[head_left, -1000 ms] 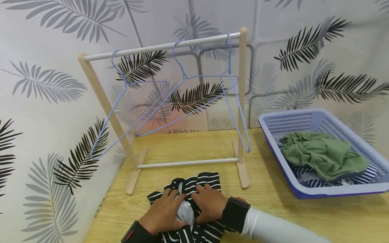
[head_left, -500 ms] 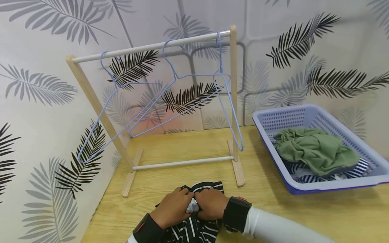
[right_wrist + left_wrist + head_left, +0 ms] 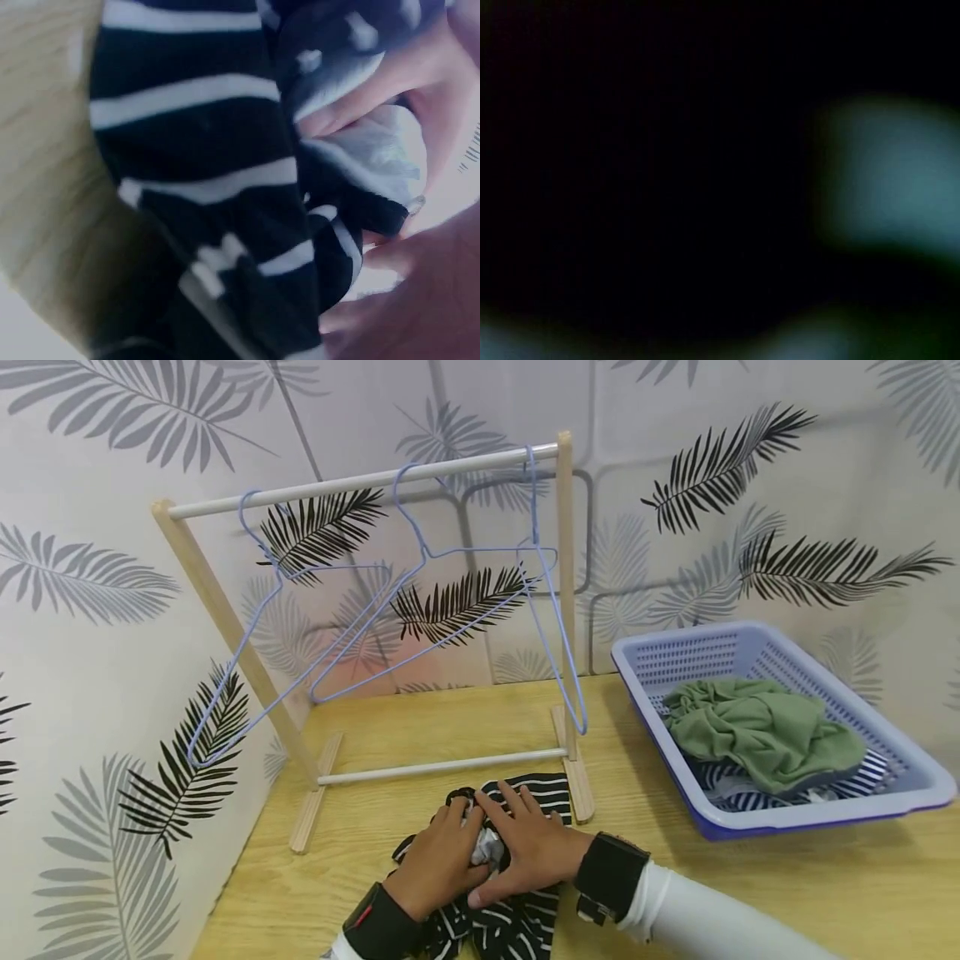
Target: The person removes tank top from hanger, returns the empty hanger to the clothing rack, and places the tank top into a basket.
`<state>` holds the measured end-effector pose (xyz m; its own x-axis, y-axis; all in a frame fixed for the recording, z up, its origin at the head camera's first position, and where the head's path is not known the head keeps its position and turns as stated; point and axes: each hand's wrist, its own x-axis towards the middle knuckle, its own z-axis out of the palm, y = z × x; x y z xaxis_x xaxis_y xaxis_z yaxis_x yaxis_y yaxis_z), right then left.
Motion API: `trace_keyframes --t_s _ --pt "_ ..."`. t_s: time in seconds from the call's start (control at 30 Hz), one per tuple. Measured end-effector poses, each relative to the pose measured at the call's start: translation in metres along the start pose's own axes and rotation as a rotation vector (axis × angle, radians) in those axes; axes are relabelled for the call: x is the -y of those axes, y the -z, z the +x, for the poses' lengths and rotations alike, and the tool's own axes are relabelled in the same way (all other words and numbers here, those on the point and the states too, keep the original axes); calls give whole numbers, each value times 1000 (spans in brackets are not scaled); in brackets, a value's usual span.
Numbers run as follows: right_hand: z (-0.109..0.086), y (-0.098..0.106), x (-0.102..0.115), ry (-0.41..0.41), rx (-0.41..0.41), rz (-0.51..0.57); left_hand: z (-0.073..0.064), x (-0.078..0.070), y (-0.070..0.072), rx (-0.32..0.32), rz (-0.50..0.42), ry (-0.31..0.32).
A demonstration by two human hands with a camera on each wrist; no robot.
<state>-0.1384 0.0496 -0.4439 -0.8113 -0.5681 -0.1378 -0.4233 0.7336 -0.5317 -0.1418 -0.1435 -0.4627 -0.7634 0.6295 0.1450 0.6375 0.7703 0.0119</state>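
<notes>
A black garment with white stripes (image 3: 549, 793) lies crumpled on the wooden table near the front. My left hand (image 3: 441, 865) rests on its left part, and my right hand (image 3: 534, 847) lies over its right part with fingers spread. The fingertips of the two hands nearly meet, and a pale grey patch of cloth (image 3: 489, 847) shows between them. Up close in the right wrist view, the striped cloth (image 3: 199, 154) hangs in a fold beside the hands. The left wrist view is almost black and too blurred to read.
Behind the garment stands a rack with wooden posts (image 3: 567, 610) and a white rail (image 3: 360, 487). Blue wire hangers (image 3: 423, 553) hang from it. At right, a lavender basket (image 3: 832, 814) holds a green garment (image 3: 765, 727) on top of striped cloth (image 3: 873, 772).
Half a second ago both hands were bunched into the striped cloth. Now their fingers are stretched out over it, and the garment's right part lies spread flatter toward the rack's foot.
</notes>
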Motion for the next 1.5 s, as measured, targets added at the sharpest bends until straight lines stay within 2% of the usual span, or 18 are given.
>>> trace_keyframes --t_s 0.07,0.17,0.33,0.47,0.57,0.77,0.9,1.0,1.13,1.33,1.4,1.5 --pt "-2 0 0 -30 48 -43 -2 4 6 73 -83 14" --pt "-5 -2 1 -60 90 -142 -6 9 14 142 -159 2" --pt "-7 -8 5 -108 72 -274 -13 13 15 240 -224 16" --pt "-4 -8 11 -96 48 -394 -13 12 10 305 -252 39" --pt "-2 -7 16 -61 34 -459 -11 10 8 292 -211 34" --pt "1 -4 22 -7 28 -508 -6 5 9 190 -8 -49" --pt "5 -4 23 9 41 -486 -4 2 11 133 43 -78" --pt "7 -6 21 8 41 -390 -2 0 12 117 45 -98" --pt "7 -12 16 5 9 -289 1 -1 12 145 32 -89" --pt "-3 -13 13 -14 -71 -434 3 -3 12 151 22 -57" --pt "-6 -10 12 -30 -35 -401 3 -3 12 154 7 -38" --pt "-8 -5 10 -62 85 -292 0 -4 12 183 -39 0"
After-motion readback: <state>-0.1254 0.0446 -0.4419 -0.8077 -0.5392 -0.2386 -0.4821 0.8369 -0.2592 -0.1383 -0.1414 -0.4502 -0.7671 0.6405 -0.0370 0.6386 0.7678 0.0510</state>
